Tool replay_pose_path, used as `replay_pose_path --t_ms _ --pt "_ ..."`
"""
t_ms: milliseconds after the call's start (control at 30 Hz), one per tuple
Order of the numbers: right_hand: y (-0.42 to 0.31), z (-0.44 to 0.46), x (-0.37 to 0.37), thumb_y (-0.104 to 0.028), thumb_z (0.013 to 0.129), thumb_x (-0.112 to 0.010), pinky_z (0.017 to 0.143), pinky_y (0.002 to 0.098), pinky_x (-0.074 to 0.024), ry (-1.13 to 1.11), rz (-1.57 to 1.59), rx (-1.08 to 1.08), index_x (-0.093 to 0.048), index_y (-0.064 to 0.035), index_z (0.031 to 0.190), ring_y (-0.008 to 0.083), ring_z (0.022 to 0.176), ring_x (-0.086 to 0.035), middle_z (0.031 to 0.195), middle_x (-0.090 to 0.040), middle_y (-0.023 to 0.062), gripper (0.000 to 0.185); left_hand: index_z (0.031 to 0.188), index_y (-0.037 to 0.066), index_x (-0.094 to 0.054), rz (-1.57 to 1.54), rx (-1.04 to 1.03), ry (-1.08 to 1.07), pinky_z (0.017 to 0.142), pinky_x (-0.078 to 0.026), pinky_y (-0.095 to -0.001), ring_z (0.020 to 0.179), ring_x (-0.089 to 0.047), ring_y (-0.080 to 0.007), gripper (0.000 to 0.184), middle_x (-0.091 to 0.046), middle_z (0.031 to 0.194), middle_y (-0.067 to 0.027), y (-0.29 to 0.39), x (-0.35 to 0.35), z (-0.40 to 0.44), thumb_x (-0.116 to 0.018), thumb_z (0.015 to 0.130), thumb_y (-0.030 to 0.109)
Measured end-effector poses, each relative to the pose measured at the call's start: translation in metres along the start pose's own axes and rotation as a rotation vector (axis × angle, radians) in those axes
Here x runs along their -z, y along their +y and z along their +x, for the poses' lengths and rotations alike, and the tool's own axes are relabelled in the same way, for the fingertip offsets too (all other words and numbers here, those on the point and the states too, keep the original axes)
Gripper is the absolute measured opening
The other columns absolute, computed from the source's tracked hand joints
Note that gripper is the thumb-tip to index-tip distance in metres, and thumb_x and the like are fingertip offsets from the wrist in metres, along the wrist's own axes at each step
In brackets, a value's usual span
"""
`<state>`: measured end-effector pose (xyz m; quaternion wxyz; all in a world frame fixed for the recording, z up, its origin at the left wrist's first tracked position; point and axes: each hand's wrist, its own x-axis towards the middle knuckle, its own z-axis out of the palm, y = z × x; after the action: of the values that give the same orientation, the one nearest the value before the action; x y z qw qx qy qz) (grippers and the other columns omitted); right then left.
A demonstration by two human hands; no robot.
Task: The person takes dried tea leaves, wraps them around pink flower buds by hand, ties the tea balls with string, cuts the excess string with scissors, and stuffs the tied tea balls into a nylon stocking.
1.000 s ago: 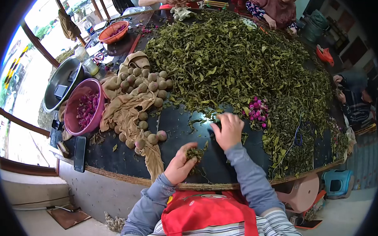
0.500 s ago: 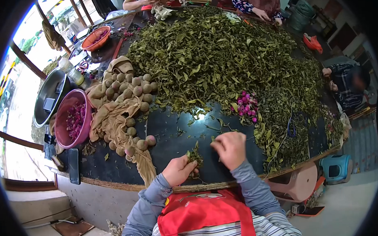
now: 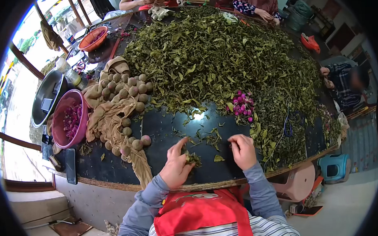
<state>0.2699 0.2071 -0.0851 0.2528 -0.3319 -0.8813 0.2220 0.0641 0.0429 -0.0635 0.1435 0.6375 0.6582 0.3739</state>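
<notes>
My left hand [image 3: 175,164] is over the dark tabletop near its front edge, with a small bunch of green leaves [image 3: 192,159] against its palm and fingers. To the right, my right hand [image 3: 242,151] is held above the table with its fingers curled; what they pinch, if anything, is too small to make out. Loose leaves [image 3: 212,139] lie between and beyond my hands. A large heap of leaves [image 3: 211,54] spreads behind them, with a cluster of pink-purple flower buds [image 3: 242,106] at its near edge.
Round balls [image 3: 133,91] lie on tan cloth [image 3: 109,114] at the left, beside a pink basin of buds [image 3: 84,117], a metal bowl [image 3: 37,100] and a phone [image 3: 71,166]. An orange basket [image 3: 94,45] is farther back. Other people sit at the far and right sides.
My left hand has turned, its index finger now extended, still with the leaf bunch. My right hand has moved right and slightly toward me. The view has shifted a little.
</notes>
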Motion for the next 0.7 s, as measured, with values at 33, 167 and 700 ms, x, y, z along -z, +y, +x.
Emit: replay_pose_path --t_ms 33,167,700 --pt "0.002 -0.011 0.002 -0.015 0.083 -0.063 0.087 0.0338 -0.0354 -0.025 0.0 -0.073 -0.064 -0.0099 0.093 0.0207 0.085 -0.057 0.09 -0.063 0.0006 0.011 0.11 -0.001 -0.057 0.041 -0.004 0.03 0.097 -0.043 -0.0346 0.117 -0.05 -0.0336 0.028 -0.04 0.144 -0.0194 0.001 0.003 -0.001 -0.058 0.083 0.003" --pt "-0.018 -0.012 -0.013 -0.016 0.082 -0.065 0.089 0.0366 -0.0351 0.091 -0.114 -0.091 -0.064 -0.0097 0.097 0.0205 0.088 -0.057 0.089 -0.063 0.001 0.016 0.112 -0.002 -0.057 -0.159 0.042 0.019 0.098 -0.042 -0.0342 0.12 -0.049 -0.0341 0.031 -0.037 0.147 -0.0198 0.009 0.004 0.008 -0.059 0.082 0.002" --pt "-0.044 0.017 -0.007 -0.025 0.079 -0.069 0.089 0.0408 -0.0327 -0.018 0.001 0.402 -0.059 -0.0148 0.084 0.018 0.088 -0.054 0.086 -0.06 -0.0017 0.015 0.11 -0.001 -0.058 -0.608 0.664 -0.477 0.08 -0.046 -0.0276 0.086 -0.055 -0.0193 0.021 -0.06 0.106 -0.0101 0.004 -0.001 0.025 -0.053 0.091 0.007"
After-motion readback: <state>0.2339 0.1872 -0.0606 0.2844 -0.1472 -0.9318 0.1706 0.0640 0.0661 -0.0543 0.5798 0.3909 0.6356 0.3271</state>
